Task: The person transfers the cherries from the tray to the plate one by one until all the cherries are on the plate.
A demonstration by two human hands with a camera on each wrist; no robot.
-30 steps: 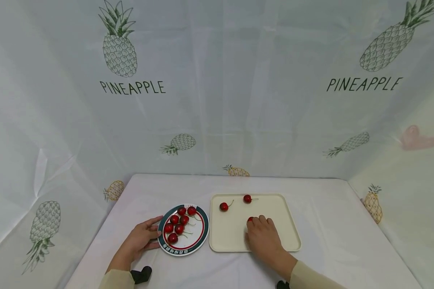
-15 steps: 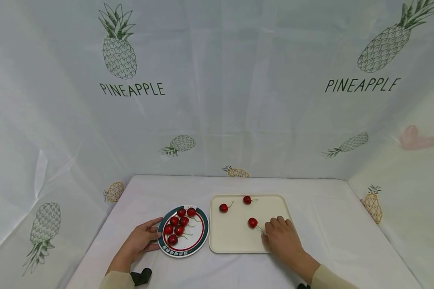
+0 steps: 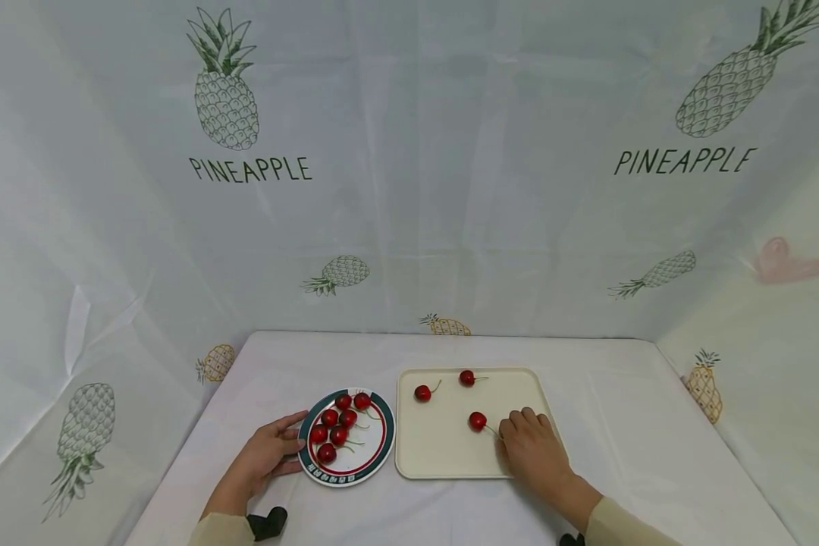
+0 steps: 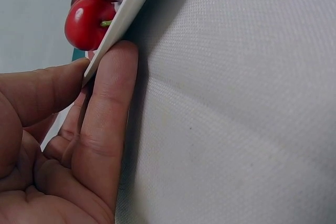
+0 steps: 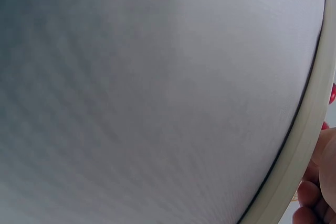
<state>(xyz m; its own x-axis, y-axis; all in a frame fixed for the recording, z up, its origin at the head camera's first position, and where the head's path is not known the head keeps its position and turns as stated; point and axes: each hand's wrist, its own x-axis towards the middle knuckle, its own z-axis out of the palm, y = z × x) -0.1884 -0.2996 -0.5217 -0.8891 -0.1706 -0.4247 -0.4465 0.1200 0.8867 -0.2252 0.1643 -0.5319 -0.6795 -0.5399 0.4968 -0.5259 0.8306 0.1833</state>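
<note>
At the left, my left hand (image 3: 268,453) pinches the edge of a round white plate (image 3: 371,445) with a dark green rim and a red ring. The left wrist view shows the thumb on top of the plate's edge and fingers underneath. Several red cherries (image 4: 84,23) with stems lie in the plate. My right hand (image 3: 534,451) is over the right part of a cream tray (image 3: 437,447), fingers curled, pinching the stem end of a cherry (image 3: 478,422) that sits on the tray. Its fingertips are hidden in the head view.
Two more cherries lie towards the tray's far side, one at the left (image 3: 422,393) and one near the middle (image 3: 467,378). Plate and tray stand side by side on a white cloth-covered table (image 3: 628,425). A pineapple-print curtain (image 3: 409,189) hangs behind and at both sides.
My right hand has moved right from over the cherry to its stem end, uncovering the cherry. It has hardly moved over the last half second. The left hand and plate stay put.
</note>
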